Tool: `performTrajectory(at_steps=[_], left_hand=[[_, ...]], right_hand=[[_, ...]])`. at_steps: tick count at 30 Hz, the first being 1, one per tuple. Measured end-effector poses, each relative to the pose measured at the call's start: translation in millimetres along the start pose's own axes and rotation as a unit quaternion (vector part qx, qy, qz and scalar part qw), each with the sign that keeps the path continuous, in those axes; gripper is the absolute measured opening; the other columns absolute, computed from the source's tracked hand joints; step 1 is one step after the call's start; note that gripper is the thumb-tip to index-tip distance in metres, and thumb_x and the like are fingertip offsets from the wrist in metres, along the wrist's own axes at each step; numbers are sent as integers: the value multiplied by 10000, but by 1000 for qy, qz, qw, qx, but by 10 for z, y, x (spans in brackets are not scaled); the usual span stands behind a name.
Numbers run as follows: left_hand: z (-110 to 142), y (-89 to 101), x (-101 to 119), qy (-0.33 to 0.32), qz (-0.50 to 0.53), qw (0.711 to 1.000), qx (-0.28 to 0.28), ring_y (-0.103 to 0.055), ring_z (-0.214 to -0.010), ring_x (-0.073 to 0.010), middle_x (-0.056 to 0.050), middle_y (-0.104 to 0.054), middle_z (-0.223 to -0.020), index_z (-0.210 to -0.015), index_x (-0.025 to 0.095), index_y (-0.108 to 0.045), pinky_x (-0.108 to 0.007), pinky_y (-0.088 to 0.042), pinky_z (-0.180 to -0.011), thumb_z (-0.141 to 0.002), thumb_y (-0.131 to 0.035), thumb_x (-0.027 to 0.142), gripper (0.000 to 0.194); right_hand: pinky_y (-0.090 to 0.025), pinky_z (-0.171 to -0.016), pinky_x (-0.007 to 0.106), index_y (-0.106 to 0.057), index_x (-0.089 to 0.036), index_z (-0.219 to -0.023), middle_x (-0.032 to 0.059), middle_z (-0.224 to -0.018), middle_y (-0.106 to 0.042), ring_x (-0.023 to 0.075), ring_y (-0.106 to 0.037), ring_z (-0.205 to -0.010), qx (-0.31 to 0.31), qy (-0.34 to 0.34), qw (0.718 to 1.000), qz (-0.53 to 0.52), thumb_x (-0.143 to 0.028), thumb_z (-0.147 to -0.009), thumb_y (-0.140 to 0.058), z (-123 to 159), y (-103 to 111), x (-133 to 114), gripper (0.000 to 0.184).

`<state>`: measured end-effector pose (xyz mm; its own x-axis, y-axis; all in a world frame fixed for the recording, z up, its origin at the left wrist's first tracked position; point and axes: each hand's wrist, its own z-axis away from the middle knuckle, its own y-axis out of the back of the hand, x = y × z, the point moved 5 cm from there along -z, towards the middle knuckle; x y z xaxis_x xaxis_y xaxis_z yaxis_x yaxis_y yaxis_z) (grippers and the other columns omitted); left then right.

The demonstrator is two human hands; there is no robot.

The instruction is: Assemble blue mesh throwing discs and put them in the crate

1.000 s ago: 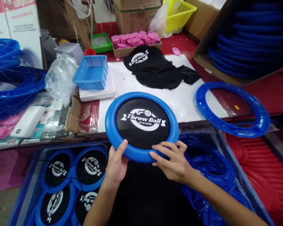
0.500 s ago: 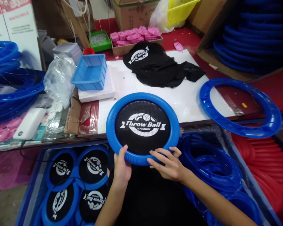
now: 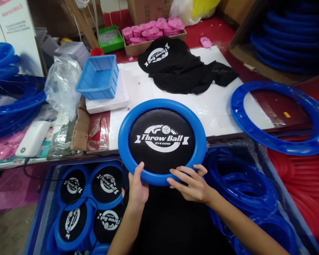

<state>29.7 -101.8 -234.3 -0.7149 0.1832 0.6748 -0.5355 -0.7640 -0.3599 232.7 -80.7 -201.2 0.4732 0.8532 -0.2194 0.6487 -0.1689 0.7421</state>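
A round throw-ball disc with a blue ring rim and black mesh centre, printed "Throw Ball", is held in front of me, its lower edge towards my body. My left hand grips the lower left rim, thumb on top and fingers hidden beneath. On the lower right rim lies my right hand, fingers over the edge and slightly spread. Black printed fabric pieces lie in a heap on the white board beyond the disc. At the right a loose blue ring overhangs the table edge.
Finished-looking discs fill a bin below left; blue rings fill one below right, beside red rings. A blue tray, a green tray of small metal parts and a box of pink pieces stand behind.
The camera view has shifted slightly, so the table things sit a little differently in the picture. Both hands keep their hold on the disc, which appears slightly larger.
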Motion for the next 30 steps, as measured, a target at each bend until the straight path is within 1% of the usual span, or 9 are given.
performTrajectory(at_steps=[3,5,10,13,16,20,24,27,30], left_hand=[[-12,-10,-3,-10,-4,1000,-13,-721,-979,-203,-23,-764,-978,-945,184,-739,-322,-573,-930,-708,-933,397,373],[-19,-12,-9,-16,-5,1000,-15,-719,-964,-196,-20,-760,-968,-951,182,-740,-314,-568,-923,-719,-928,393,366],[-37,4,-41,-16,-6,1000,-4,-694,-870,-163,4,-722,-877,-880,178,-707,-286,-557,-868,-725,-923,366,325],[-42,6,-37,-25,-12,1000,-8,-696,-875,-168,0,-726,-873,-854,176,-701,-288,-556,-877,-741,-911,366,305],[-46,0,-22,-29,-15,999,-16,-716,-925,-192,-24,-760,-942,-913,173,-735,-314,-558,-922,-756,-900,372,302],[-60,-5,-14,-25,-14,999,-24,-723,-1016,-213,-30,-772,-1003,-985,185,-751,-343,-551,-993,-797,-876,366,289],[-81,11,-23,-25,-18,999,-25,-713,-1125,-233,-55,-780,-1136,-1127,185,-757,-368,-532,-1059,-832,-852,387,370],[-95,21,-15,-30,-26,999,-30,-721,-1103,-232,-65,-783,-1151,-1136,172,-762,-382,-521,-1082,-829,-853,434,413],[-96,11,7,-27,-29,998,-40,-720,-1119,-243,-68,-783,-1146,-1133,176,-762,-395,-528,-1074,-829,-855,434,409]], right_hand=[[-314,-1082,445,-785,-360,-1157,-22,-1127,-826,198,-732,-990,4,-3,1000,4,-199,-936,-749,3,5,16,275],[-313,-1086,444,-784,-375,-1156,-30,-1123,-826,197,-730,-989,1,-4,1000,6,-207,-944,-740,1,2,23,273],[-300,-1079,441,-787,-329,-1169,0,-1115,-831,202,-734,-990,-1,-5,1000,-12,-203,-943,-749,-23,0,40,261],[-297,-1083,434,-786,-331,-1151,-14,-1107,-834,189,-733,-984,-1,-3,1000,-15,-206,-965,-718,-49,5,49,234],[-286,-1095,438,-786,-337,-1135,-33,-1112,-834,181,-732,-982,-3,-9,1000,-15,-225,-963,-729,-72,10,53,213],[-243,-1135,457,-790,-317,-1128,-19,-1108,-833,186,-729,-993,2,-16,1000,-22,-264,-961,-758,-76,1,42,179],[-210,-1177,455,-787,-314,-1122,-20,-1100,-832,175,-715,-1013,9,-15,1000,-18,-276,-982,-746,-55,-37,27,151],[-209,-1193,459,-786,-322,-1116,-27,-1097,-828,173,-705,-1022,26,-22,999,-12,-298,-987,-746,-45,-52,16,137],[-202,-1202,470,-787,-313,-1119,-20,-1113,-824,181,-698,-1041,25,-39,999,-20,-275,-977,-748,-50,-57,3,152]])
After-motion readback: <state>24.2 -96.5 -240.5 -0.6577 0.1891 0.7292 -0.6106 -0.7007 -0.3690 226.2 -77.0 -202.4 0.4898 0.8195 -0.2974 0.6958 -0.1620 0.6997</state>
